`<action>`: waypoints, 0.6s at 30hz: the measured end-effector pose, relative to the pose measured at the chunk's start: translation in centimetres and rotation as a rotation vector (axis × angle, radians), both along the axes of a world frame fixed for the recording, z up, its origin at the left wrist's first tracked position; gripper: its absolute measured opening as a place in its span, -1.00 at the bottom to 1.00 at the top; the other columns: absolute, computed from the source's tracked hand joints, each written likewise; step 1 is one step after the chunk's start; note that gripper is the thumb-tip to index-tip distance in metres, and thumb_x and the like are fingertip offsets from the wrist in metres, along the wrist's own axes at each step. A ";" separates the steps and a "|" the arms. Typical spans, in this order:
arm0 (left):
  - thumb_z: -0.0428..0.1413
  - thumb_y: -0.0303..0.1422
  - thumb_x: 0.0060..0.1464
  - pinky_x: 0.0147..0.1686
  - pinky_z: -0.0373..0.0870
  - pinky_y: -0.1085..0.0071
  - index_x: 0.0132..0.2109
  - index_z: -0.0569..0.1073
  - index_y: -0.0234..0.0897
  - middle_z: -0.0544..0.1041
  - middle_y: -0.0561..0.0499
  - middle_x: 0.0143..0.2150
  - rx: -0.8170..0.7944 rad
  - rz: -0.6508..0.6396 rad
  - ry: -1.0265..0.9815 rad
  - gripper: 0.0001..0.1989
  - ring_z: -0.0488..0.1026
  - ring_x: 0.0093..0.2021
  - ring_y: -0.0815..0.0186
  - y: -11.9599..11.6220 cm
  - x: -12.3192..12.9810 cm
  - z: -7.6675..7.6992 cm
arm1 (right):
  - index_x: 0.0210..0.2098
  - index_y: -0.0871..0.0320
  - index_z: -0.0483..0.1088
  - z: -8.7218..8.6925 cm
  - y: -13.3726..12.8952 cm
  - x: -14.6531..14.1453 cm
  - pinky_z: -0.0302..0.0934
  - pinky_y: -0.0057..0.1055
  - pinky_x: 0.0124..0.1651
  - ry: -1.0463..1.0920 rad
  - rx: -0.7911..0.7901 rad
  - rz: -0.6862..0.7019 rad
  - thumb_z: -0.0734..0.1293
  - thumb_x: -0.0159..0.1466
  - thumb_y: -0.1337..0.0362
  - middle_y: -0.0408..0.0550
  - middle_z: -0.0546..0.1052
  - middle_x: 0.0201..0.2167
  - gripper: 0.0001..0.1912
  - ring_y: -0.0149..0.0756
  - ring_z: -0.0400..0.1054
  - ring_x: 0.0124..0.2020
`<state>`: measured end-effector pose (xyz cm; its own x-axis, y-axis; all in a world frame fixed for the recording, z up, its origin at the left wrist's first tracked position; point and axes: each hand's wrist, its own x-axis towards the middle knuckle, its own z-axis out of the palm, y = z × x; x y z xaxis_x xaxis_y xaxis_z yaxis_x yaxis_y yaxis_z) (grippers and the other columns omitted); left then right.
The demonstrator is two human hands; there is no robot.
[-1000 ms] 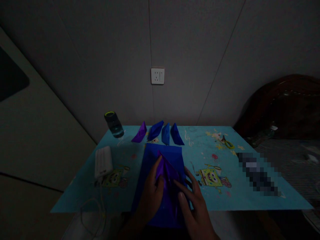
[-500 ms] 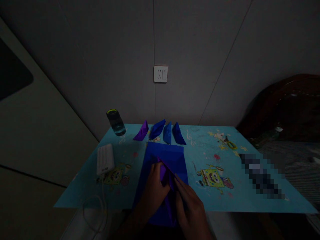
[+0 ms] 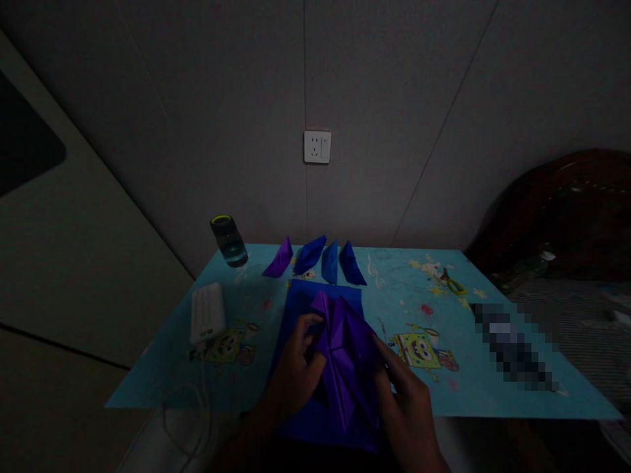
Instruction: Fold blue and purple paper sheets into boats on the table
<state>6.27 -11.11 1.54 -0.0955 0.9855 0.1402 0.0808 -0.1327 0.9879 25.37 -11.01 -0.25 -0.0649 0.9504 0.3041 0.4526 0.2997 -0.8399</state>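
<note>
I see my left hand [image 3: 296, 374] and my right hand [image 3: 409, 407] both gripping a partly folded purple paper [image 3: 345, 355], one on each side of it, with the fingers curled round its edges. The paper is spread open between them into creased flaps and sits over a stack of blue sheets [image 3: 305, 302] lying at the near middle of the desk [image 3: 493, 394], which has a light blue cartoon-print cover. Behind the sheets, near the wall, stand four folded paper boats [image 3: 318, 257] in a row, one purple and three blue. A dark water bottle [image 3: 228, 240] with a green-rimmed lid stands at the far left corner, and a white power bank [image 3: 207, 314] lies nearer on the left, its cable trailing off the front edge. A wall socket [image 3: 317, 146] sits above the boats.
</note>
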 end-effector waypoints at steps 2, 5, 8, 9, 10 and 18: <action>0.03 -0.51 0.03 0.04 0.41 0.27 0.09 0.28 -0.23 0.50 -0.12 0.09 -0.046 0.005 -0.114 -0.56 0.49 0.08 0.16 -0.1 -0.2 0.1 | 0.13 0.14 0.45 0.4 0.4 0.1 0.38 -0.11 0.11 0.051 -0.056 -0.033 0.24 0.34 0.14 0.09 0.50 0.14 -0.56 -0.02 0.41 0.15; 0.10 -0.41 0.08 -0.05 0.45 0.27 0.22 0.22 -0.22 0.58 -0.10 -0.01 -0.171 -0.027 -0.308 -0.45 0.55 -0.02 0.14 -0.2 -0.4 -0.1 | 0.14 0.13 0.43 0.9 1.0 0.4 0.42 -0.15 0.03 0.096 -0.130 -0.024 0.31 0.27 0.10 0.12 0.50 0.14 -0.51 -0.01 0.44 0.10; 0.20 -0.35 0.05 -0.09 0.45 0.30 0.25 0.25 -0.24 0.62 -0.09 -0.07 -0.244 -0.024 -0.442 -0.38 0.57 -0.10 0.15 -0.2 -0.3 -0.5 | 0.14 0.12 0.40 1.1 1.7 0.6 0.43 -0.19 -0.04 0.148 -0.194 0.034 0.35 0.22 0.14 0.11 0.55 0.05 -0.50 -0.06 0.50 -0.03; 0.22 -0.34 0.03 -0.13 0.45 0.32 0.24 0.28 -0.25 0.62 -0.09 -0.09 -0.264 -0.014 -0.470 -0.38 0.58 -0.14 0.15 -0.2 -0.3 -0.5 | 0.12 0.12 0.39 1.1 2.0 0.7 0.44 -0.21 -0.08 0.170 -0.210 0.064 0.36 0.21 0.16 0.09 0.57 0.00 -0.51 -0.09 0.52 -0.09; 0.24 -0.32 0.01 -0.17 0.46 0.34 0.21 0.31 -0.27 0.63 -0.09 -0.12 -0.287 -0.005 -0.490 -0.39 0.59 -0.17 0.16 -0.3 -0.2 -0.5 | 0.08 0.12 0.39 1.1 2.2 0.8 0.44 -0.25 -0.12 0.190 -0.219 0.097 0.37 0.19 0.17 0.07 0.59 -0.06 -0.53 -0.12 0.52 -0.14; 0.29 -0.29 -0.03 -0.32 0.41 0.42 0.16 0.42 -0.27 0.65 -0.08 -0.20 -0.343 -0.188 -0.538 -0.43 0.60 -0.30 0.20 -1.1 -0.2 0.6 | -0.17 0.08 0.46 1.5 2.9 1.4 0.38 -0.32 -0.14 0.219 -0.249 0.251 0.35 0.15 0.24 -0.03 0.60 -0.28 -0.77 -0.08 0.47 -0.11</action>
<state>6.09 -12.21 2.17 0.1136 0.9725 -0.2035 -0.4292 0.2328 0.8727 26.81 -8.07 1.26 -0.2630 0.9597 0.0994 0.1941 0.1535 -0.9689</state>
